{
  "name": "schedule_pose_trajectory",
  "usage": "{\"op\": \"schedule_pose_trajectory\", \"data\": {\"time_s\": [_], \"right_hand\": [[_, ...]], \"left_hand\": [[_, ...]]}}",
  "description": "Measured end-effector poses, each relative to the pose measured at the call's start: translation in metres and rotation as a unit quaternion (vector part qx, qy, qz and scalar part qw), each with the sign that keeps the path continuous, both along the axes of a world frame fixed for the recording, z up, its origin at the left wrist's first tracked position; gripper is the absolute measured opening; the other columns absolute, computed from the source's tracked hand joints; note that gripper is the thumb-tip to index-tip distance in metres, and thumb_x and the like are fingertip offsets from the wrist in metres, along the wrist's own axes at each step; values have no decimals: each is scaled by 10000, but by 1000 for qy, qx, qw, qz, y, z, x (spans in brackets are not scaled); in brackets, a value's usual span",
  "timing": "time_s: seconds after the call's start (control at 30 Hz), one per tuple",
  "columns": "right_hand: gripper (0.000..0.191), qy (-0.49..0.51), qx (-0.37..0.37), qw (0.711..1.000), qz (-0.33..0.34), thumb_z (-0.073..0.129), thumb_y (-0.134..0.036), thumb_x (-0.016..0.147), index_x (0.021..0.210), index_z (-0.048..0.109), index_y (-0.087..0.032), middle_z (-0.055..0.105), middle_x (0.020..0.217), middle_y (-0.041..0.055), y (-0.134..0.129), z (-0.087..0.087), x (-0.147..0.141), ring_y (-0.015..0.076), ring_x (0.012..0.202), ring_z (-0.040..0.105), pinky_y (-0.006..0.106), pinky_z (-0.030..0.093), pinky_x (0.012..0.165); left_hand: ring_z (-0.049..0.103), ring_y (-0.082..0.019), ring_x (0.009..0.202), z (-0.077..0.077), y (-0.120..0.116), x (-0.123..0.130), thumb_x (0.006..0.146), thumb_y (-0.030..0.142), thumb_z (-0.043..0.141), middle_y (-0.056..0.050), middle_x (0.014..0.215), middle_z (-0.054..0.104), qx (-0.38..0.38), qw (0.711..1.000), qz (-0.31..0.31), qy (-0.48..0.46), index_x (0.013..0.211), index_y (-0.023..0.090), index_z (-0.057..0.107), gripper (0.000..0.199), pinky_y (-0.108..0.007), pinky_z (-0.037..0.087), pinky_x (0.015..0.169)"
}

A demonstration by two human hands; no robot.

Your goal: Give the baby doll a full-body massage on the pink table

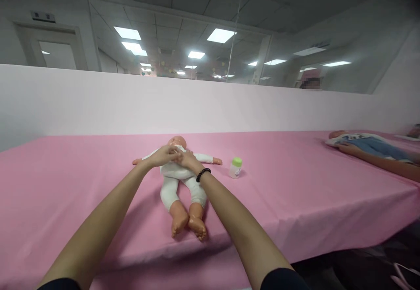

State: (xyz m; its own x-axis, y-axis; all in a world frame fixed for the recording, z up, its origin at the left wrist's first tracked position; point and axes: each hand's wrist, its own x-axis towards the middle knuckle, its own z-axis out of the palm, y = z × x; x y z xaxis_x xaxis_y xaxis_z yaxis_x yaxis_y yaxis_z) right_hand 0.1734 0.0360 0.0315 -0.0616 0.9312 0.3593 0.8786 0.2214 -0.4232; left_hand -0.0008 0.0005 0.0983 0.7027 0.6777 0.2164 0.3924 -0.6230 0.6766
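A baby doll (169, 193) lies on its back on the pink-covered table (98, 158), arms spread and bare feet toward me. It wears a white long-sleeved shirt (169, 170) and white leggings. My left hand (165, 155) is closed at the upper chest, its fingertips pinching the shirt near the neck. Right beside it, my right hand (188, 159) is closed on the shirt too, with a dark beaded bracelet on the wrist. The hands partly cover the doll's chest, and the exact grip of the fingers is hard to make out.
A small clear bottle with a green lid (236, 168) stands right of the doll. At the far right, another person's hand (349, 149) touches a second doll (339, 134) near blue clothing (374, 146). A low white wall (197, 108) with glass above borders the table's back.
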Motion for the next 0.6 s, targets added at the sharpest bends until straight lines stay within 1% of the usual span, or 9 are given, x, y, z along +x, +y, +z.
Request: {"op": "schedule_pose_trajectory", "data": {"time_s": [0.03,0.07,0.1,0.17,0.23,0.33,0.4,0.5,0.6], "right_hand": [[425,10,10,1000,-18,554,-485,994,1336,671,-262,657,1291,152,4,0,1,369,1210,572,499,441,1031],[400,25,26,999,-39,483,-447,1033,1297,694,-232,630,1332,169,7,0,2,363,1249,546,498,430,1050],[396,42,42,997,-55,436,-406,1056,1246,714,-196,613,1352,185,10,-2,4,353,1279,526,489,421,1069],[338,77,64,993,-58,442,-305,1055,1157,724,-148,629,1319,190,15,-9,9,306,1277,539,437,421,1091],[237,122,62,990,-31,518,-199,1008,1146,702,-143,673,1260,151,19,-17,15,246,1223,591,365,438,1080],[243,164,62,984,-15,614,-151,946,1181,676,-143,699,1256,122,21,-24,22,214,1175,637,320,464,1038],[205,140,66,988,-7,648,-155,932,1130,697,-136,721,1214,123,19,-24,23,219,1141,656,312,469,1011],[107,69,50,996,2,640,-170,945,992,729,-135,755,1083,127,13,-15,18,230,1033,687,306,475,942],[151,6,19,1000,-16,600,-182,970,972,739,-125,758,1066,159,6,-3,8,248,997,694,310,474,899]], "left_hand": [[718,-232,1008,-9,15,3,938,296,558,-73,1073,783,49,993,101,-40,1068,191,739,247,-337,563,920],[716,-241,1026,-18,28,7,934,251,539,-88,1114,776,78,979,181,-52,1106,177,733,270,-348,558,931],[712,-252,1061,-27,39,12,920,206,537,-110,1150,770,93,966,240,-41,1135,154,728,292,-359,548,961],[694,-265,1150,-42,56,21,908,165,551,-145,1251,744,109,948,297,-13,1213,117,709,347,-361,522,1021],[672,-270,1215,-50,65,28,909,172,576,-161,1312,720,128,943,306,23,1268,105,694,384,-349,500,1055],[670,-283,1207,-53,69,32,915,227,600,-150,1278,733,177,938,286,83,1286,139,697,393,-349,497,1040],[680,-285,1170,-53,70,32,913,254,609,-128,1219,754,193,936,274,110,1280,179,702,386,-342,504,1002],[688,-276,1128,-55,72,30,914,256,601,-103,1147,771,179,937,272,125,1242,217,714,349,-322,505,959],[687,-288,1115,-61,71,28,931,247,581,-124,1112,771,169,936,282,128,1205,193,721,312,-337,495,952]]}}
